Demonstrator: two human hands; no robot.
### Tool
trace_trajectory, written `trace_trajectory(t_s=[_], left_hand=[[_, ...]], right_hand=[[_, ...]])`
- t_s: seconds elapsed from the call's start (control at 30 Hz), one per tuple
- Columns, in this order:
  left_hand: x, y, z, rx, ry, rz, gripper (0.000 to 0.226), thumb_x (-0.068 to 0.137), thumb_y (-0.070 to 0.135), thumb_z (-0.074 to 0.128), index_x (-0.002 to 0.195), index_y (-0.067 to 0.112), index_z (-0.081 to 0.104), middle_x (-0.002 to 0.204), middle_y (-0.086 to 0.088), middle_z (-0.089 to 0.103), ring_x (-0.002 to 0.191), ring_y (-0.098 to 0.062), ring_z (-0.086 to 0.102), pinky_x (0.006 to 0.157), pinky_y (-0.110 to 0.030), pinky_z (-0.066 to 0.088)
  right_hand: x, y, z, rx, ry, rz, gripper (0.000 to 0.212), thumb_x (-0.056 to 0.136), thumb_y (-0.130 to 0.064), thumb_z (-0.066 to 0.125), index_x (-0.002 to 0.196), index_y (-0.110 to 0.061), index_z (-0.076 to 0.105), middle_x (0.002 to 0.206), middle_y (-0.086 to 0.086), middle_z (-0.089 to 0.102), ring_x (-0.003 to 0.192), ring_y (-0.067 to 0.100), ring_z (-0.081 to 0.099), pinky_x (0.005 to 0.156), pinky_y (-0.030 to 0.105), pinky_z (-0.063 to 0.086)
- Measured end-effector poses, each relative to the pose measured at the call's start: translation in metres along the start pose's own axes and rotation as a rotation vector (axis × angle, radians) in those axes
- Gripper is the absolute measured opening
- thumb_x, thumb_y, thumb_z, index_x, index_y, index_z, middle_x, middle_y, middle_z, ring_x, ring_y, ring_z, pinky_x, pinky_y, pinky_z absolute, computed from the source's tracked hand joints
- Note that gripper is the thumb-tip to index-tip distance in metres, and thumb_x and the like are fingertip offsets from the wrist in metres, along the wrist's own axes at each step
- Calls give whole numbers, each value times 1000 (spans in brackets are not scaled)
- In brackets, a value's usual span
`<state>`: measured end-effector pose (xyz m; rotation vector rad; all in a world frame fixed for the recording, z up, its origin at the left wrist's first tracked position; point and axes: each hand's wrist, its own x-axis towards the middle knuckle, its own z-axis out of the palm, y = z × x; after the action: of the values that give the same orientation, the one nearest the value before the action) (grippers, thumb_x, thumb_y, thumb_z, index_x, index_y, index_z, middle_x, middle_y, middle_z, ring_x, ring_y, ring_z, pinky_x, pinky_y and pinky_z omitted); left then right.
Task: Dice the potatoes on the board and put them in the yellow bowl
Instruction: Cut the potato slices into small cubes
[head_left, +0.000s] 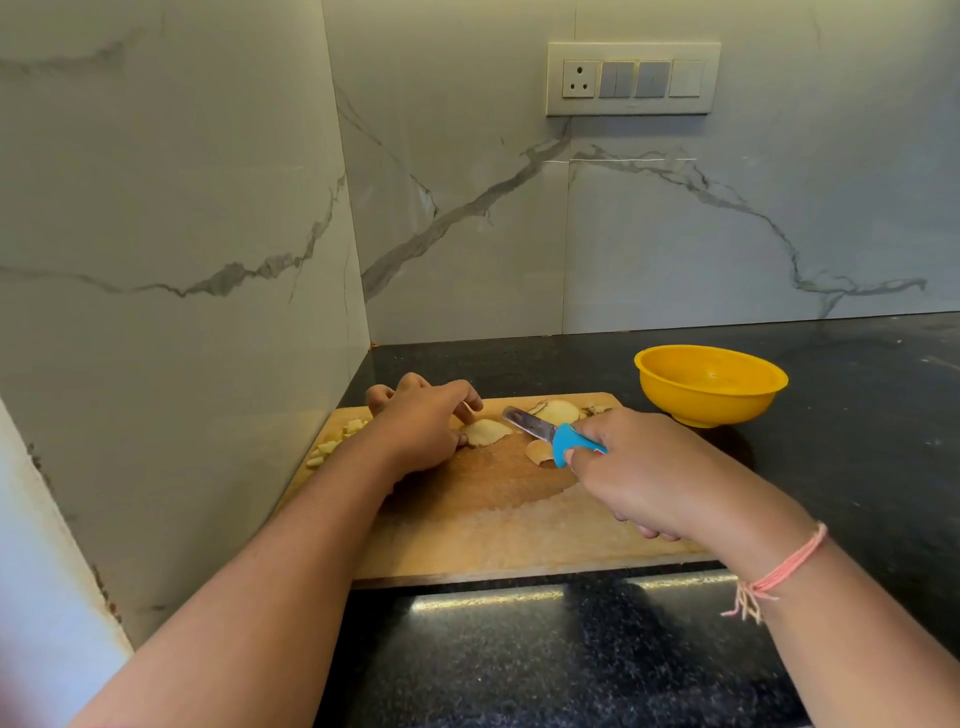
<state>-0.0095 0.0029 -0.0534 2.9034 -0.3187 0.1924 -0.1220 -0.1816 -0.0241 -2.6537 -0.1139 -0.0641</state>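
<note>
A white switch panel (634, 79) with 1 socket (578, 79) sits on the grey-veined marble wall (467, 218) above the black speckled countertop (857, 395).

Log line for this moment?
left hand steadies potato slice | right hand grips knife | diced bits on board | yellow bowl empty

Board (467, 519) front half bare — yellow bowl (710, 384) rim unobstructed.

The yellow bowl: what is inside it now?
The yellow bowl looks empty; only its bare inner wall and bottom show. The near rim hides a small strip of the inside. Diced pieces lie on the board.
</note>
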Motion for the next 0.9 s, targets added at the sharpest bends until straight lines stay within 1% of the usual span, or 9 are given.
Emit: trace_trajectory(t_s=[0.17, 0.27, 0.33, 0.47, 0.6, 0.7, 0.77, 0.83, 0.9], left_hand=[[0, 1, -2, 66, 16, -11, 31, 96, 33, 54, 126, 41, 48, 124, 12, 58, 128, -15, 28, 89, -38, 21], [0, 1, -2, 90, 12, -24, 27, 94, 39, 55, 121, 40, 52, 124, 8, 57, 127, -17, 29, 89, -39, 22], [-1, 3, -3, 132, 0, -27, 26, 94, 42, 54, 119, 39, 54, 125, 7, 57, 128, -18, 29, 89, -40, 22], [-5, 12, -6, 216, -14, -54, 28, 91, 52, 53, 114, 36, 59, 122, 6, 58, 125, -20, 33, 91, -43, 25], [-7, 15, -7, 211, 9, -78, 36, 86, 60, 54, 109, 34, 64, 113, 7, 61, 118, -20, 40, 88, -41, 27], [-7, 10, -6, 115, 17, -85, 33, 85, 56, 59, 109, 34, 65, 111, 9, 62, 117, -18, 45, 93, -39, 30], [-5, 6, -3, 43, 18, -93, 26, 85, 49, 64, 107, 35, 63, 111, 9, 64, 117, -18, 48, 99, -42, 33], [-5, 6, -2, 11, 29, -104, 25, 85, 46, 66, 107, 37, 60, 111, 9, 63, 118, -17, 48, 99, -43, 33], [-6, 7, -1, -2, 47, -117, 27, 85, 46, 66, 108, 37, 56, 112, 10, 63, 118, -17, 47, 93, -40, 31]], right_hand=[[0, -3, 1, -18, -11, 6, 38, 99, -28, 38, 136, -23, 43, 69, -4, 47, 47, 5, 43, 38, 14, 32], [-1, -4, 2, -34, 7, -12, 38, 100, -29, 37, 137, -23, 42, 70, -6, 46, 51, 4, 42, 40, 14, 31], [-1, -5, 4, -51, 44, -31, 39, 100, -30, 37, 138, -23, 41, 76, -7, 48, 54, 5, 41, 43, 14, 30], [1, -7, 7, -81, 112, -50, 41, 100, -32, 37, 140, -24, 40, 99, -3, 56, 60, 5, 43, 49, 15, 36], [1, -6, 10, -120, 60, -60, 39, 100, -32, 39, 137, -23, 44, 98, -2, 53, 61, 6, 44, 49, 14, 35], [-1, -6, 11, -144, 28, -68, 39, 99, -33, 39, 137, -23, 44, 104, -1, 54, 61, 6, 43, 49, 14, 36], [-1, -6, 11, -156, 22, -70, 39, 99, -32, 38, 137, -23, 44, 110, 0, 56, 61, 6, 43, 51, 15, 37], [0, -8, 11, -158, 16, -71, 39, 99, -32, 38, 137, -23, 44, 113, 1, 56, 60, 6, 43, 50, 15, 35], [0, -11, 11, -162, 5, -78, 40, 99, -32, 38, 138, -22, 43, 113, 1, 56, 60, 6, 42, 49, 16, 34]])
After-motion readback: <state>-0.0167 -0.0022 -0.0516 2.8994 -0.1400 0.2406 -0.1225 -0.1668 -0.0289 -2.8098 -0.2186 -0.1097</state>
